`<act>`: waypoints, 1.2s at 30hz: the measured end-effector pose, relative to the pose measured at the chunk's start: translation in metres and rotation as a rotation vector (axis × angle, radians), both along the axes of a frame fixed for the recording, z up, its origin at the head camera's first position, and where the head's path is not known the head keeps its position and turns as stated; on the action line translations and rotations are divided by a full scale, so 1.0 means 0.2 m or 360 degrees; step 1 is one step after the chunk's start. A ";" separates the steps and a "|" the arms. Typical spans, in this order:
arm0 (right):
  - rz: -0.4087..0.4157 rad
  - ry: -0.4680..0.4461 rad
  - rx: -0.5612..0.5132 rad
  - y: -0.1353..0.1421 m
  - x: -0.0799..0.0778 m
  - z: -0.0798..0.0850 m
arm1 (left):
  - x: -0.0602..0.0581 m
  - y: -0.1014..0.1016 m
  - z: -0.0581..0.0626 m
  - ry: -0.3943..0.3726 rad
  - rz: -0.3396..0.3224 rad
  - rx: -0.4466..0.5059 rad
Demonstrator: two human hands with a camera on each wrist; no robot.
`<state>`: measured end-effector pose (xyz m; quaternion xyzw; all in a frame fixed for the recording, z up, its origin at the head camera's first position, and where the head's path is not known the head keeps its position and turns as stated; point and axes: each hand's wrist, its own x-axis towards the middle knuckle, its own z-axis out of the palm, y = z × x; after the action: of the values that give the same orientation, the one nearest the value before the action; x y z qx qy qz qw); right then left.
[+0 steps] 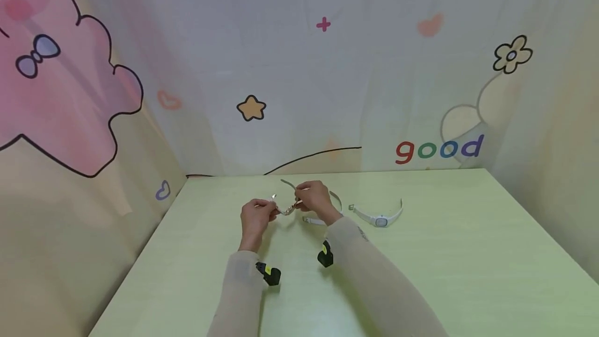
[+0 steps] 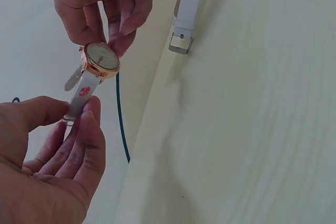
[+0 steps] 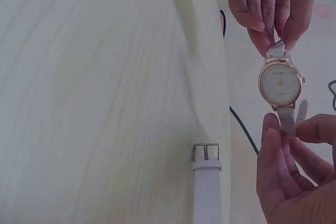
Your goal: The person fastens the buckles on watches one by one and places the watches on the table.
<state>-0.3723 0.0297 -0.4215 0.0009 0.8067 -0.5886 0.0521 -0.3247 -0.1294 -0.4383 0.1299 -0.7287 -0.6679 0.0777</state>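
Both hands hold a wristwatch (image 1: 289,210) with a white strap up over the far part of the table. Its round, pale dial (image 3: 280,84) sits in a rose-gold case. My left hand (image 1: 256,218) pinches the buckle end of the strap, where a red mark (image 2: 85,91) shows in the left wrist view. The strap on the other side of the case is gripped between thumb and fingers of my right hand (image 1: 314,197); its loose tip (image 3: 302,111) sticks out beside them. Parts of the strap are hidden by the fingers.
A second white watch strap (image 1: 312,220) lies partly hidden behind the right wrist, its metal buckle (image 3: 206,152) showing in the right wrist view. Farther right rests a white watch (image 1: 381,221) with a squarish face. A printed curtain (image 1: 290,66) hangs behind the pale green table (image 1: 444,264).
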 end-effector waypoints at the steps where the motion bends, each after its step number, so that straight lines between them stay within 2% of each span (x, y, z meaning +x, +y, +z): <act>1: 0.0006 -0.0002 -0.0017 0.01 0.00 0.00 | 0.00 0.00 0.00 0.0002 -0.0010 0.0007; 6: 0.0055 0.0008 -0.0052 0.06 0.02 0.02 | 0.00 0.02 0.02 0.0048 -0.0090 0.0008; 11: 0.0096 -0.0019 -0.0063 0.10 0.05 0.06 | 0.00 0.02 0.04 0.0065 -0.0196 -0.0053; 18: 0.0102 0.0036 -0.0052 0.15 0.09 0.10 | -0.02 0.02 0.10 0.0080 -0.0309 -0.0144; 27: 0.0141 0.0052 -0.0026 0.19 0.14 0.10 | -0.01 0.03 0.12 0.0087 -0.0417 -0.0223; 36: 0.0139 0.0079 -0.0013 0.24 0.20 0.17 | 0.01 0.07 0.17 0.0176 -0.0511 -0.0267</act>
<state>-0.3327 0.0768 -0.3875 -0.0493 0.8046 -0.5889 0.0577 -0.3228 -0.1149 -0.4047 -0.0319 -0.7878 -0.6148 0.0204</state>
